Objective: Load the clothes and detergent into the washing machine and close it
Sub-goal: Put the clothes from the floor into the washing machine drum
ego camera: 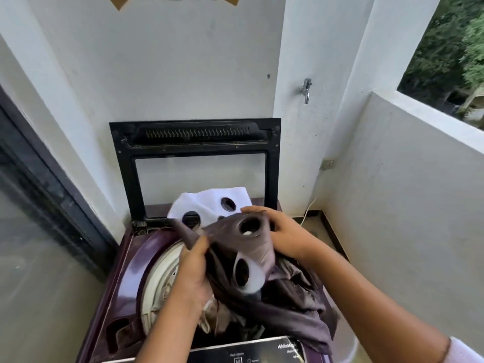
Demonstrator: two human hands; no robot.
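Both your left hand (193,271) and right hand (285,237) had fingers (252,209) curled round the cloth (251,252); pushing it deep into the washer (136,258) seemed best.

On brown cloth (251,251): left hand (192,271), right hand (285,235)

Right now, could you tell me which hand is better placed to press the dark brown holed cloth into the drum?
Likely the right hand: it holds the top of the dark brown holed cloth and could push straight down. The left hand grips the cloth's side edge.
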